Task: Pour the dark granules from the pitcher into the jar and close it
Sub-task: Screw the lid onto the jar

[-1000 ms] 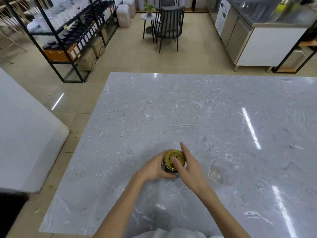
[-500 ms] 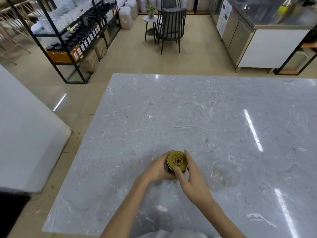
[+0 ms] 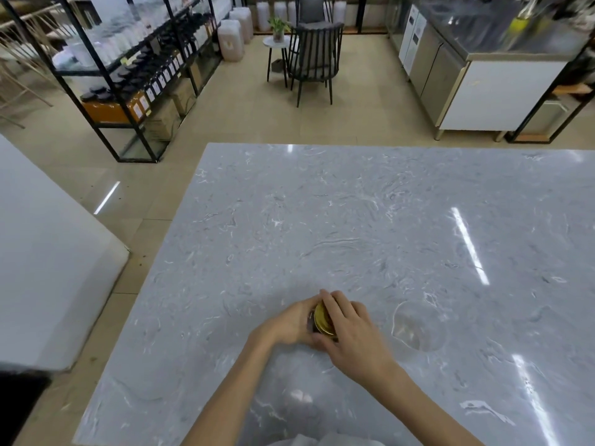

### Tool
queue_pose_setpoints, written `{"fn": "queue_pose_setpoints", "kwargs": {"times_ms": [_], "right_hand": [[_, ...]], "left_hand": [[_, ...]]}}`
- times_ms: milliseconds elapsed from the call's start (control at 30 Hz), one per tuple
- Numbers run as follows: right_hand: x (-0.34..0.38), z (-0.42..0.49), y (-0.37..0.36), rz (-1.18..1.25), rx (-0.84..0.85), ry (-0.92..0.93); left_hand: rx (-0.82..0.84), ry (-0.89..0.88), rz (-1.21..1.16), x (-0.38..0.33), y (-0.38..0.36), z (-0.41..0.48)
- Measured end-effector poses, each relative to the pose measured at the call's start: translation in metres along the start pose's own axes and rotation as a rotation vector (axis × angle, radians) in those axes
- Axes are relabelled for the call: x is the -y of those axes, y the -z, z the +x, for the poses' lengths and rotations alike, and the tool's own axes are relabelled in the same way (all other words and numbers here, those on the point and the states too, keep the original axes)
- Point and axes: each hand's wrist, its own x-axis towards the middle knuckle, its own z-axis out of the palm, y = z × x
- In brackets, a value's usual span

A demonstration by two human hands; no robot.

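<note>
On the marble table (image 3: 354,204), near its front edge, the jar (image 3: 311,323) is gripped around its side by the left hand (image 3: 289,325). Its gold lid (image 3: 320,318) is covered and grasped by the right hand (image 3: 351,333). Just to the right, a clear pitcher (image 3: 418,326) is seen.

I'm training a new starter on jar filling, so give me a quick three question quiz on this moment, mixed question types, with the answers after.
1. True or false: the gold lid is lying on the marble table away from the jar.
2. Which hand covers the lid from above? A) left hand B) right hand C) neither
3. Fill the gap: the clear glass pitcher stands to the ____ of the jar, with no hand on it.

Key:
1. False: the lid sits on the jar.
2. B: the right hand is spread over it, while the left hand grips the jar's side.
3. right
</note>
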Motion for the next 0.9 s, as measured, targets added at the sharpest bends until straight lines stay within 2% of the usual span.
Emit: {"fn": "queue_pose_setpoints", "kwargs": {"times_ms": [100,133,200,300,367,433,467,500,600,667,767,833,900], "right_hand": [[-0.011,0.012,0.003,-0.018,-0.018,0.284],[-0.015,0.015,0.004,0.009,-0.036,0.363],[-0.023,0.021,0.0,0.044,-0.163,0.429],[-0.016,0.028,-0.013,0.031,-0.416,0.308],[-0.003,0.03,-0.022,0.042,-0.485,0.171],[0.005,0.03,-0.024,0.03,-0.444,0.076],[0.005,0.03,-0.022,-0.008,-0.395,0.086],[0.002,0.03,-0.019,-0.056,-0.328,0.158],[-0.015,0.035,-0.006,-0.131,-0.133,0.526],[-0.024,0.04,-0.001,-0.097,-0.168,0.594],[-0.019,0.041,-0.012,-0.082,-0.376,0.411],[-0.002,0.039,-0.024,-0.062,-0.454,0.173],[0.01,0.039,-0.029,-0.045,-0.446,0.014]], "left_hand": [[0.051,-0.021,0.066,0.003,-0.008,-0.001],[0.027,-0.029,0.085,0.002,-0.012,0.0],[-0.129,-0.056,0.116,0.0,-0.027,0.002],[-0.391,-0.017,-0.045,0.002,-0.055,-0.002],[-0.421,0.003,-0.096,0.01,-0.058,-0.003],[-0.379,0.016,-0.151,0.016,-0.049,0.004],[-0.325,0.029,-0.112,0.016,-0.04,0.006],[-0.266,0.052,-0.033,0.013,-0.03,0.005],[-0.121,-0.006,0.149,0.016,-0.009,0.004],[-0.165,-0.029,0.147,0.012,-0.013,0.003],[-0.449,0.007,0.2,0.008,-0.04,0.002],[-0.481,0.05,0.173,0.016,-0.057,0.004],[-0.406,0.059,0.353,0.015,-0.052,0.008]]}}
